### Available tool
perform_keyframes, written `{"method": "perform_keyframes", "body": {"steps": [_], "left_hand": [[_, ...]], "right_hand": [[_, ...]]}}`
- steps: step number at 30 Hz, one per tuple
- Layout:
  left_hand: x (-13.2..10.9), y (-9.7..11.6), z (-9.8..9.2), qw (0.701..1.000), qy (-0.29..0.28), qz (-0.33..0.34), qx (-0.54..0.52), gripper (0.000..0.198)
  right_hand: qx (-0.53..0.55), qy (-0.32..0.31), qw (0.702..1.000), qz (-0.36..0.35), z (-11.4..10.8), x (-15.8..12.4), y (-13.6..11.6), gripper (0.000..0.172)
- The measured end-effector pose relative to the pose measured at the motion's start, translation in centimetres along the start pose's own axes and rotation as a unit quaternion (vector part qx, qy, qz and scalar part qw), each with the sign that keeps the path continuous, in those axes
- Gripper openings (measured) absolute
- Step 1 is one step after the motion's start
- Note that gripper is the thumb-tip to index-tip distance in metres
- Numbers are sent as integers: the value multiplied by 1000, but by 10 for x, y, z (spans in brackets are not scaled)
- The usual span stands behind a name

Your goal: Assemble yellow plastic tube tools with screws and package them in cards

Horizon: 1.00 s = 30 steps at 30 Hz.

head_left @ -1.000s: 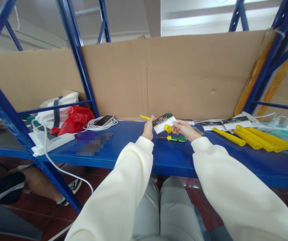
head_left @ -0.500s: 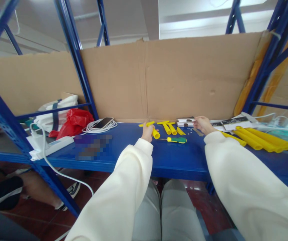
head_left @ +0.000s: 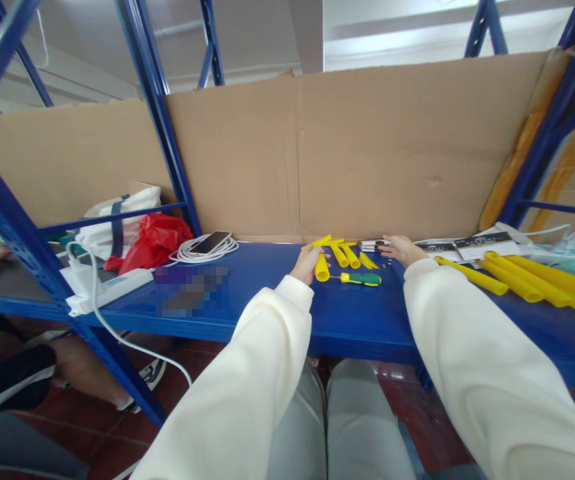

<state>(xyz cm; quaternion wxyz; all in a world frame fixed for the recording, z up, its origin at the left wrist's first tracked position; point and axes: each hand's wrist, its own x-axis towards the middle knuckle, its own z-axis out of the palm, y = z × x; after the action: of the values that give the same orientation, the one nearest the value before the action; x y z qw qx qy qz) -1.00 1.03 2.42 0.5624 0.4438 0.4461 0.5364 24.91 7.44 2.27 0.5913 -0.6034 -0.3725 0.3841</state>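
My left hand (head_left: 307,264) is closed around a yellow T-shaped plastic handle (head_left: 322,269), its round tube end pointing toward me. Right beside it on the blue bench lie a screwdriver (head_left: 362,279) with a green and yellow grip, two more yellow T-shaped handles (head_left: 339,255) and some small yellow pointed pieces (head_left: 368,261). My right hand (head_left: 403,251) reaches over the back of the bench, fingers stretched toward small white and black packets (head_left: 370,246). Tiny bits lie near its fingertips. Whether the fingers touch a packet is too small to tell.
Several long yellow tubes (head_left: 512,280) and printed cards (head_left: 485,245) lie to the right. Leftward are a phone (head_left: 211,243) on a coiled white cable, a red bag (head_left: 155,240) and a power strip (head_left: 112,290). A cardboard panel (head_left: 367,153) closes the back. Another person sits at far left.
The view has shifted slightly. My right hand has moved left toward the packets. My left hand has moved a little right, and the T-shaped handle in it is tilted more.
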Motion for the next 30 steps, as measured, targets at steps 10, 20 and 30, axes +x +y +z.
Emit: {"method": "perform_keyframes", "body": {"steps": [10, 20, 30], "left_hand": [[8, -8, -1, 1000, -7, -3, -5, 8], [11, -9, -4, 999, -18, -27, 24, 22], [10, -8, -7, 998, -24, -38, 48, 20]], "right_hand": [[-89, 12, 994, -69, 2, -7, -10, 28], [-363, -243, 875, -209, -4, -73, -31, 10], [-476, -265, 792, -275, -7, -83, 1, 15]]}}
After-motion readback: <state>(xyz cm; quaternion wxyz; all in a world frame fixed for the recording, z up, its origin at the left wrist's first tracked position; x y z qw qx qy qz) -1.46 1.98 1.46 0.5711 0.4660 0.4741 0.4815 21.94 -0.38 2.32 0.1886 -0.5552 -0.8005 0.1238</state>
